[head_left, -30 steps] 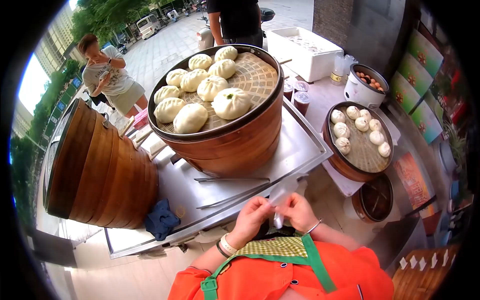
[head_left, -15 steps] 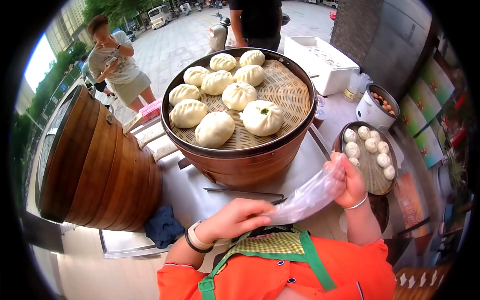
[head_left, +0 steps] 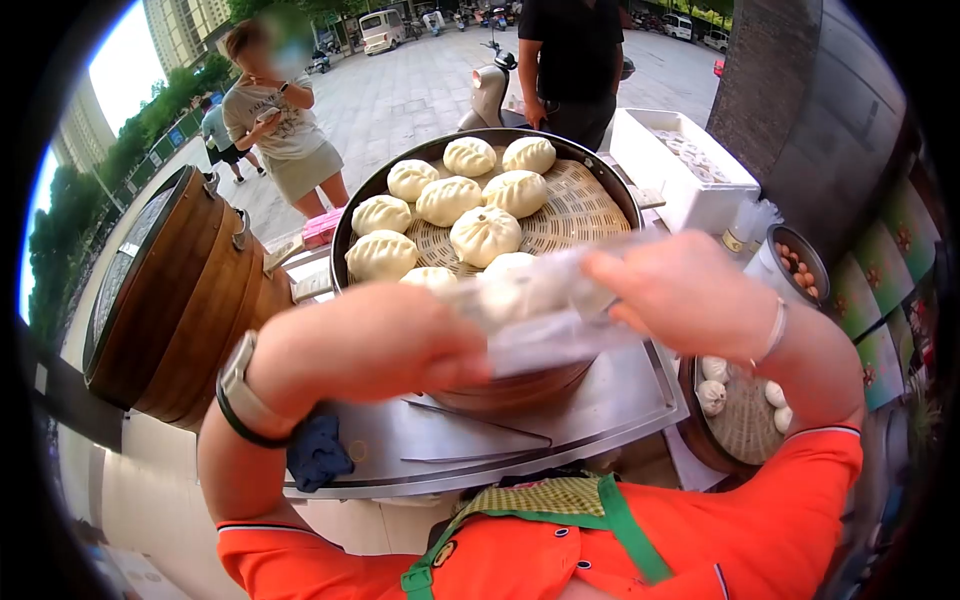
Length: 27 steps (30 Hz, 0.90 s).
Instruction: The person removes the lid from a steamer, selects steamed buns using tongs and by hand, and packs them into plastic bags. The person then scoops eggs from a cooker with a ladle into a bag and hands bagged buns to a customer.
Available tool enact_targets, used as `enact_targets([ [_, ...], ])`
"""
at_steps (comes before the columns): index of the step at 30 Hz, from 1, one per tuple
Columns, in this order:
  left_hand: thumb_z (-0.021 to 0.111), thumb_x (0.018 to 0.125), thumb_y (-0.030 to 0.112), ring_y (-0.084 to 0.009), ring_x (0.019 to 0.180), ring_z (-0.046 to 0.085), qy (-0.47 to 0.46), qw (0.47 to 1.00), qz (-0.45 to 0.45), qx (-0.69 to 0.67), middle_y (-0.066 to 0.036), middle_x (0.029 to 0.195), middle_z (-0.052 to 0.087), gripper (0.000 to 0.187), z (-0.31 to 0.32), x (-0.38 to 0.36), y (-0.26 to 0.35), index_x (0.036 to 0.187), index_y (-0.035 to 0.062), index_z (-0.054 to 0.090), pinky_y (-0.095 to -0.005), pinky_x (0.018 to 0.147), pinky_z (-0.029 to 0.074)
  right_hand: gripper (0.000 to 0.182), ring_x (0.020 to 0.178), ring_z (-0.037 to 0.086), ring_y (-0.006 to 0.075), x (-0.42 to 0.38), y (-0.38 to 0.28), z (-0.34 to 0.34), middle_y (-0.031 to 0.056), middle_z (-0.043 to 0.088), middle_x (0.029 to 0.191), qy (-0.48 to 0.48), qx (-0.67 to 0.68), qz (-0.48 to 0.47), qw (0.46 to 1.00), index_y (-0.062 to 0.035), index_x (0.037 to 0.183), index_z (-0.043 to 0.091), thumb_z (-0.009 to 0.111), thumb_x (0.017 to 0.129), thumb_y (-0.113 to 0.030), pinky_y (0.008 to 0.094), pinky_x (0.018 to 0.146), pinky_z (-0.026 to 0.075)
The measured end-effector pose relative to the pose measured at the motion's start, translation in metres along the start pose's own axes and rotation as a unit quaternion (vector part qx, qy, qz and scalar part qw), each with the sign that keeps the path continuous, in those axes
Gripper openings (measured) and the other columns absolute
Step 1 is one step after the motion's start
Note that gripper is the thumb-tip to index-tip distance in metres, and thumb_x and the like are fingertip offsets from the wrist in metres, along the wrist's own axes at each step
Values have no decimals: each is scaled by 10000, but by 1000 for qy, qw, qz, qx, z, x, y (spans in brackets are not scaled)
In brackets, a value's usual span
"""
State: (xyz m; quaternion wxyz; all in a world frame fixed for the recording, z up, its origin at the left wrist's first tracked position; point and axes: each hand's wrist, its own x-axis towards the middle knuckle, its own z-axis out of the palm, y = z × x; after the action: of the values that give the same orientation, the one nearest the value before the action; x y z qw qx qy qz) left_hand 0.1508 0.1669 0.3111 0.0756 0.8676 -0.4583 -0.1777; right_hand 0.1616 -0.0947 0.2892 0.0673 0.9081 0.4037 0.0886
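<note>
A clear plastic bag (head_left: 545,340) is stretched between my two raised hands, blurred by motion. My left hand (head_left: 400,335) is closed on its left end, and my right hand (head_left: 690,295) pinches the other end. Both are in front of the near rim of a round bamboo steamer (head_left: 625,190). Several pleated steamed buns (head_left: 486,235) sit on its woven mat (head_left: 575,205). The bag and hands partly hide the nearest buns. Below the steamer, thin dark metal tongs or sticks (head_left: 480,420) lie on the metal counter (head_left: 620,400).
Stacked steamers (head_left: 190,290) stand left, near a dark blue cloth (head_left: 318,452). At right are a white foam box (head_left: 680,165), a pot of eggs (head_left: 797,265) and a second steamer (head_left: 745,420) with smaller buns. Two people (head_left: 285,130) (head_left: 570,70) stand beyond the counter.
Both hands have risen and moved forward with the plastic bag, from near my chest to the near side of the steamer. They now cover part of the front buns.
</note>
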Motion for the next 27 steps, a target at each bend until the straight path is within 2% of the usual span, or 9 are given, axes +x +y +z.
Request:
enact_targets([
  [2,465,882,316,-316,634,559,95,981,-164,43,-176,710,585,315,-25,29,-24,905,38,611,-371,584,448,677,797,604,240,46,24,6,102,585,913,19,-59,22,998,-113,1218,451,728,603,-156,327,624,497],
  [4,414,900,354,-327,656,578,190,955,-230,8,-194,714,597,396,-43,58,-58,903,12,613,-375,613,460,752,885,584,280,101,54,29,123,553,1028,11,-96,44,994,-163,1268,404,741,597,-142,346,715,491],
  [6,482,868,313,-308,737,607,179,926,-265,199,-195,779,616,355,-46,87,-120,989,-6,579,-376,664,481,828,1039,530,283,151,63,43,133,500,1153,-75,-80,98,989,-182,1279,391,786,554,-125,354,842,454],
  [8,572,804,284,-295,864,603,53,917,-327,224,-195,900,612,418,-38,99,-146,1095,-11,515,-376,744,485,809,1057,521,279,179,70,59,129,527,1135,-119,-53,91,987,-174,1250,431,804,532,-159,365,889,427],
  [10,634,740,254,-308,975,562,24,906,-354,230,-206,1059,561,521,-18,111,-158,1169,13,464,-382,809,468,775,1057,520,281,195,69,72,145,551,1112,-194,-25,78,978,-138,1237,440,792,550,-207,358,894,422],
  [12,647,702,262,-339,1048,513,45,918,-348,187,-217,1155,501,550,-2,121,-171,1156,5,474,-382,887,419,762,1034,529,298,201,77,95,164,561,1098,-136,59,61,987,-100,1226,442,773,563,-275,356,885,423],
  [17,663,630,176,-328,976,538,122,964,-180,154,-188,1018,565,512,1,122,-203,1086,10,499,-372,841,431,727,965,553,310,198,106,106,193,579,1022,-106,130,-40,985,-58,1187,453,739,587,-351,356,845,433],
  [21,636,615,116,-319,883,555,198,963,-180,43,-169,936,580,450,-20,116,-200,1039,32,512,-356,760,439,600,960,548,302,211,119,87,179,586,1007,-88,209,-53,973,-33,1109,525,719,608,-300,331,815,429],
  [27,619,647,163,-209,888,558,216,936,-214,-178,-130,965,583,477,-54,102,-207,1096,29,533,-292,761,437,631,953,538,162,212,139,75,84,578,1014,-115,372,11,921,-19,1170,495,706,625,-256,278,823,422],
])
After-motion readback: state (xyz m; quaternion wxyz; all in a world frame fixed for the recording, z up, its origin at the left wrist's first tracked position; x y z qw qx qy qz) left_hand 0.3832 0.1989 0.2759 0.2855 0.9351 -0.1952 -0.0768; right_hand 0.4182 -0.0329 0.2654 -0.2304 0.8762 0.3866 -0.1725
